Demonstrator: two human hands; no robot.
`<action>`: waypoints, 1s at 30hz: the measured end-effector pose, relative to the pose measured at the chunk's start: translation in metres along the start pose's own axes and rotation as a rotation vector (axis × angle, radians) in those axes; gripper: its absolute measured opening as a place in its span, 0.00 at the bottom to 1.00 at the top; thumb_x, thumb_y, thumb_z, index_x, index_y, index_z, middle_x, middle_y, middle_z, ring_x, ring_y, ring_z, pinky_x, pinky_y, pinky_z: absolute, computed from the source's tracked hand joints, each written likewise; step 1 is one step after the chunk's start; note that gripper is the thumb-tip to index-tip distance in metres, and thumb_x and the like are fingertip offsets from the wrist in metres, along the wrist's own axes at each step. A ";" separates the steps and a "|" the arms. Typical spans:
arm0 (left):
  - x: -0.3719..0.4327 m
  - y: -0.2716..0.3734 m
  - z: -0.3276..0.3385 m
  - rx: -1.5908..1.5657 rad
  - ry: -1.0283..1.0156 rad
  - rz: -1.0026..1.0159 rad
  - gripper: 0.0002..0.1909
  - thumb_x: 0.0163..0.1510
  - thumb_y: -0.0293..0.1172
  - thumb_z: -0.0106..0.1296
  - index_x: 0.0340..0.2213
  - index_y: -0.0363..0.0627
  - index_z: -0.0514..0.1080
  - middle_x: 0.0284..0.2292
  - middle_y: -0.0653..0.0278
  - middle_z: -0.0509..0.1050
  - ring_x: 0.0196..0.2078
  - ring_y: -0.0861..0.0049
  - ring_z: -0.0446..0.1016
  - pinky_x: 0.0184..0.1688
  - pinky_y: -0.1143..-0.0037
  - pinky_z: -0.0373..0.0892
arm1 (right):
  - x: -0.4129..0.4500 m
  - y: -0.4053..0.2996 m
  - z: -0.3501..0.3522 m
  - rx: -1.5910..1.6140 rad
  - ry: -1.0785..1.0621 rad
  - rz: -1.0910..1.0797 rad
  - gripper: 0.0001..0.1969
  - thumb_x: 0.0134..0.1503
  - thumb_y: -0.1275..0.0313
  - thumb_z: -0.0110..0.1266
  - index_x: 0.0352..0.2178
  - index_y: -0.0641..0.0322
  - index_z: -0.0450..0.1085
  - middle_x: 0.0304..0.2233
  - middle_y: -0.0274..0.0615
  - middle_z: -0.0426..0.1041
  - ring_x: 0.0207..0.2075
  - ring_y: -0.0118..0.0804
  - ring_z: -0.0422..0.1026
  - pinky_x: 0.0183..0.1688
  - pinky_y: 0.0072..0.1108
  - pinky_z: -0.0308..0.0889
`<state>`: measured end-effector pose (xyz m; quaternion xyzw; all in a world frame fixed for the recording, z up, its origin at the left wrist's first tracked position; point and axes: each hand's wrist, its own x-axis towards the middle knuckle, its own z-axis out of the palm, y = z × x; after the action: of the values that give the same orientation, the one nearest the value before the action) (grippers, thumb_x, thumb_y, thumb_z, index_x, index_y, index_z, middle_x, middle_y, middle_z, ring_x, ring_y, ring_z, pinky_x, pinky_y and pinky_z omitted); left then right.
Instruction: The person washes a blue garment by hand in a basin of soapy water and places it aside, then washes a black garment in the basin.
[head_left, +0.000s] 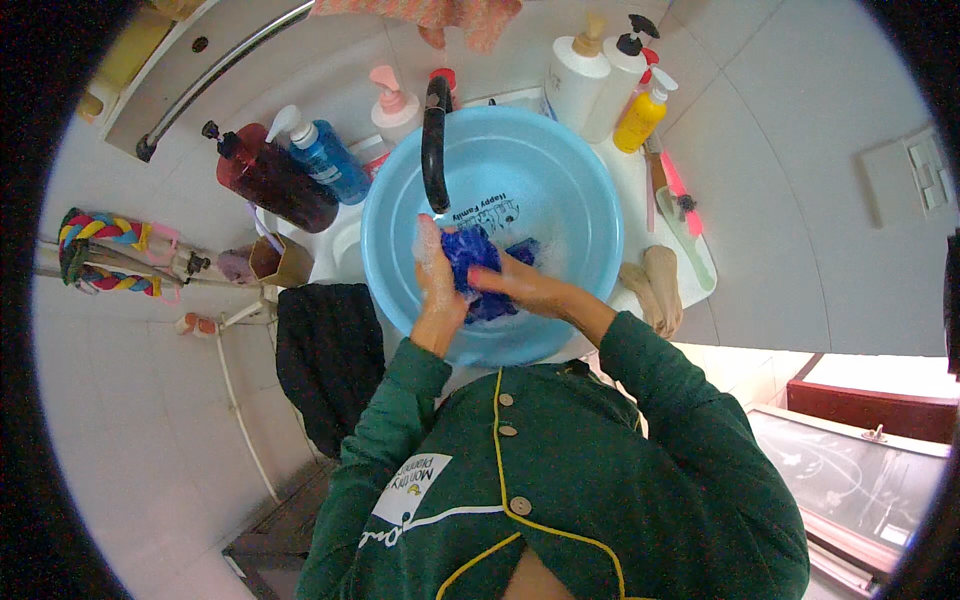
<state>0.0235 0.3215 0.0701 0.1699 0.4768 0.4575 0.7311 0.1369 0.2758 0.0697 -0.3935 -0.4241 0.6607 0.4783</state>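
A wet, dark blue cloth (471, 253) is bunched between my two hands, over a round light blue plastic basin (592, 217). My left hand (437, 274), its fingers covered in suds, supports the cloth from the left. From the right, my right hand (529, 286) grips it, thumb pressed on top. Part of the blue cloth hangs below and behind the hands, in sudsy water (555, 259). The black faucet spout (433, 150) reaches over the basin's back left part, just above my left fingertips.
Pump bottles, among them a blue one (330, 161), a dark red one (277, 180) and a yellow one (640, 120), stand behind the basin. A black cloth (330, 360) hangs at the left. Beige cloth (660, 289) and a green-handled brush (686, 240) lie right.
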 end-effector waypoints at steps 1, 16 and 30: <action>-0.002 0.002 0.001 0.003 0.000 -0.005 0.21 0.49 0.51 0.46 0.32 0.43 0.65 0.31 0.62 0.71 0.30 0.72 0.71 0.36 0.71 0.68 | -0.001 -0.001 -0.006 0.003 0.005 0.001 0.28 0.44 0.58 0.58 0.44 0.60 0.62 0.39 0.37 0.69 0.41 0.31 0.66 0.46 0.22 0.59; 0.008 -0.001 0.014 0.762 -0.103 0.610 0.13 0.47 0.37 0.52 0.28 0.39 0.68 0.20 0.64 0.68 0.17 0.82 0.63 0.19 0.79 0.59 | 0.021 0.046 0.008 -0.766 0.436 -0.080 0.26 0.34 0.60 0.59 0.35 0.63 0.66 0.31 0.58 0.70 0.33 0.54 0.69 0.35 0.35 0.65; 0.008 0.030 -0.048 0.444 -0.366 -0.054 0.29 0.43 0.32 0.57 0.46 0.38 0.60 0.39 0.62 0.68 0.41 0.73 0.67 0.47 0.75 0.62 | 0.005 -0.039 -0.096 -0.240 0.194 0.233 0.50 0.35 0.65 0.66 0.55 0.61 0.43 0.50 0.50 0.58 0.50 0.39 0.60 0.51 0.27 0.57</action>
<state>-0.0318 0.3347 0.0631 0.3927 0.4296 0.2839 0.7620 0.2365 0.3055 0.0743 -0.5559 -0.4031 0.6156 0.3867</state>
